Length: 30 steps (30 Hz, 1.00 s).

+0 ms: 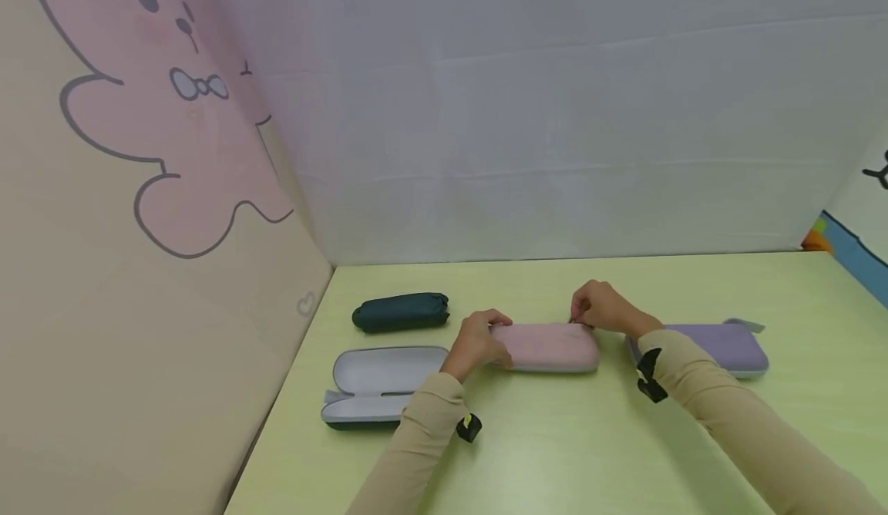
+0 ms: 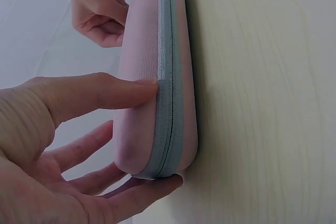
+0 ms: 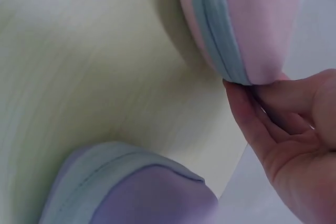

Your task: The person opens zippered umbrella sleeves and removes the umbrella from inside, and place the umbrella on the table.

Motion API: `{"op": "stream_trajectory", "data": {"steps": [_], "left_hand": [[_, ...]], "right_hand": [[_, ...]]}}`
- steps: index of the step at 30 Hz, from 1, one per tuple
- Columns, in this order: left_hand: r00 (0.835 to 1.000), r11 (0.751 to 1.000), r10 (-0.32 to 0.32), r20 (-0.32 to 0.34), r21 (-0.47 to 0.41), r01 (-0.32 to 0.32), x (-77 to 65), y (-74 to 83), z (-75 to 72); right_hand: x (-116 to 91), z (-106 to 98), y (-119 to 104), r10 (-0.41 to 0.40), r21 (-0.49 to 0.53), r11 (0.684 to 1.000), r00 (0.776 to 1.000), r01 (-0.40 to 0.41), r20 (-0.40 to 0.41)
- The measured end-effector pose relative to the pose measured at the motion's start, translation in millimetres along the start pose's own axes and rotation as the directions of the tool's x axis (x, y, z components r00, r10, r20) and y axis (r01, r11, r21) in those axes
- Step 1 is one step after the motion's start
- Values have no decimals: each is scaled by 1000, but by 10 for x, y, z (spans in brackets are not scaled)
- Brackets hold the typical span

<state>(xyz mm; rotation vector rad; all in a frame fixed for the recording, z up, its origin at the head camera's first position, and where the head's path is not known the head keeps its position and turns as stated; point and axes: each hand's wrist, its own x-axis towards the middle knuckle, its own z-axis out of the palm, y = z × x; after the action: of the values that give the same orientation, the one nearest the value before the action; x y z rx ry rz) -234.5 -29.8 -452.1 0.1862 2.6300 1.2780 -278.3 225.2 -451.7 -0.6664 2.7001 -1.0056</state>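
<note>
A pink hard zip case with a grey-blue zip band lies closed on the table. My left hand grips its left end. In the left wrist view, the thumb lies across the pink top up to the zip band, and the fingers curl round the end. At the back right corner, my right hand pinches at the zip. Its fingertips meet right under the band's end, mostly hiding the zipper pull.
A purple zip case with a grey tab lies under my right forearm. To the left, a dark case with pale grey lining lies open. Behind it is a dark green rolled bundle, like a compact umbrella. A pale curtain hangs behind the table.
</note>
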Motion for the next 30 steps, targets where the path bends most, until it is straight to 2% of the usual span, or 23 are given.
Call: {"op": "stream_trajectory", "data": {"steps": [11,16,20,30], "left_hand": [[1000,1000,-1,3,-2,1,-10,-23,-32],[1000,1000,-4,12,-7,4,0,-35,-33],[1000,1000,-9,2,-3,9,12,-46,-32],[1000,1000,9,-1,-8,-9,16,-58,-16]], "right_hand": [[-25,6,-113,-90,-178,979,996,94,26],[-50,-4,-133,-62,-266,961,998,68,31],[-85,-14,-135,-39,-286,957,999,44,24],[-151,7,-159,-43,-288,957,999,35,-22]]}}
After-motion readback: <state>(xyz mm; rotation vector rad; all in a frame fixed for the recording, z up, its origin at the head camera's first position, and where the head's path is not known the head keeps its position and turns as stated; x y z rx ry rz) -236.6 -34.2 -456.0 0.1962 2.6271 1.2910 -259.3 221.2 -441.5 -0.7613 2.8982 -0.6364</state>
